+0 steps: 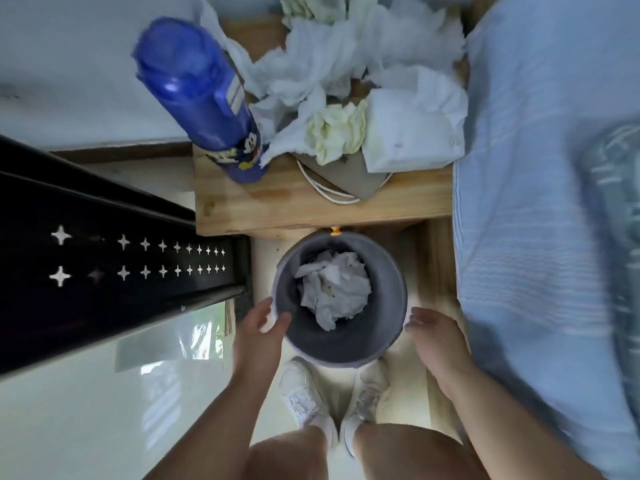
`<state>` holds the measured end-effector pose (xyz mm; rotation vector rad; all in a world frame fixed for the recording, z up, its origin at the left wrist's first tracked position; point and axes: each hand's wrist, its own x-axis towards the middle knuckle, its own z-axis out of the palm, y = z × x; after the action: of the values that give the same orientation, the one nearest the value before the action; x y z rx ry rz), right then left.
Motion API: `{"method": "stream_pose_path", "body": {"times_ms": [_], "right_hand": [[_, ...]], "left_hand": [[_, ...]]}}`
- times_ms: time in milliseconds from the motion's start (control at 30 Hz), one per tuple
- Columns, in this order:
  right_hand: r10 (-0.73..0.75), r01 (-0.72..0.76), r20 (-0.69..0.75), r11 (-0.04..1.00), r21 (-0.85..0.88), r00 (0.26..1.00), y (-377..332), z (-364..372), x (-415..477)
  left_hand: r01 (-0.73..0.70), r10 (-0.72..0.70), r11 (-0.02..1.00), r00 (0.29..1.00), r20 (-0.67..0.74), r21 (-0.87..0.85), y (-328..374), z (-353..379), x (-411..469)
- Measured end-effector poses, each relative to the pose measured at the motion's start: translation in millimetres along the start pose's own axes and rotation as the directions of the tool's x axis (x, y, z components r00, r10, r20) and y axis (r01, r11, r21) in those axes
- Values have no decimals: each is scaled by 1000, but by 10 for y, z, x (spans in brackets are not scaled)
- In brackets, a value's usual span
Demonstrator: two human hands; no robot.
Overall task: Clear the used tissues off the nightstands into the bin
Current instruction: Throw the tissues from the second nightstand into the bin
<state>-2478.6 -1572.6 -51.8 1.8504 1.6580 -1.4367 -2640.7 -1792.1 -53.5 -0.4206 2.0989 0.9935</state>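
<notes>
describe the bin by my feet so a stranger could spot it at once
Find the wooden bedside table beside the blue bed. On the floor before it stands a round grey bin, by white shoes. Unlike the blue bottle on the table, it is open-topped and holds crumpled white tissues.

Left hand (261,329) pinches, thumb bent; right hand (431,329) reaches, fingers straight.

Bare left hand (260,329), right hand (434,337) and legs (291,455); white lace-up sneakers (304,393) over white socks (328,430).
</notes>
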Motion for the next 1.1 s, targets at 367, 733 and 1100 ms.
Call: {"method": "stream_pose_path", "body": {"times_ms": [367, 733, 1100], "right_hand": [[-379, 377, 155, 925, 42, 912, -1891, -1125, -964], [-691, 682, -17, 717, -141, 723, -3336, -1212, 8], [-590, 570, 185, 574, -588, 786, -3588, -940, 811]], "left_hand": [[-564, 559, 786, 823, 99, 254, 1866, -285, -895], [-528, 592, 492, 786, 179, 692, 2795, 266, -357], [-524, 568, 495, 799, 198, 693, 2897, 331, -40]]}}
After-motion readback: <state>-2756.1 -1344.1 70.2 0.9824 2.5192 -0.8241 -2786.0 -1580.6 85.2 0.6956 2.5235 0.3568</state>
